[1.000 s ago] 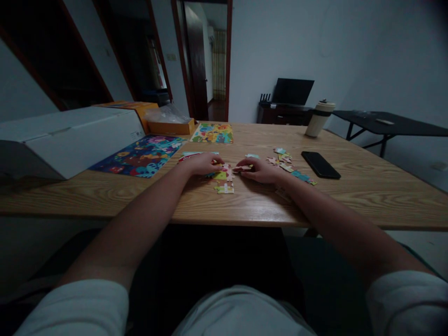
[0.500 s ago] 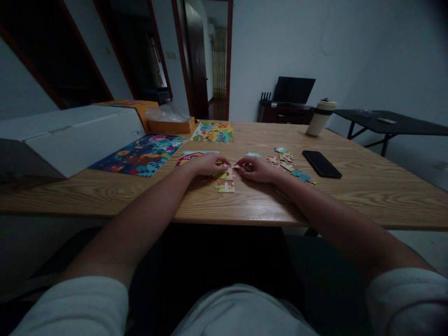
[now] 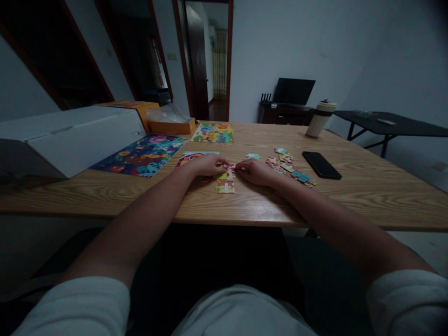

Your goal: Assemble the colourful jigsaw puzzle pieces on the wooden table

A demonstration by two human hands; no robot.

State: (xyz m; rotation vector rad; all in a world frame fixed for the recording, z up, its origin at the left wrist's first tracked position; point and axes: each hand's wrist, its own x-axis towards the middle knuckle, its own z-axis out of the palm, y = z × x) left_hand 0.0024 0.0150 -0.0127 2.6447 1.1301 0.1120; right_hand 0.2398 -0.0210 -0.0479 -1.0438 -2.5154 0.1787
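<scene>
Right hand [image 3: 257, 171] flatter; plastic [image 3: 168, 113] in tray [image 3: 175, 127]

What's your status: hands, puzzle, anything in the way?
Left hand at partly joined puzzle. Right hand at its right edge. Left hand hides part of it; no other obstruction seen.
</scene>
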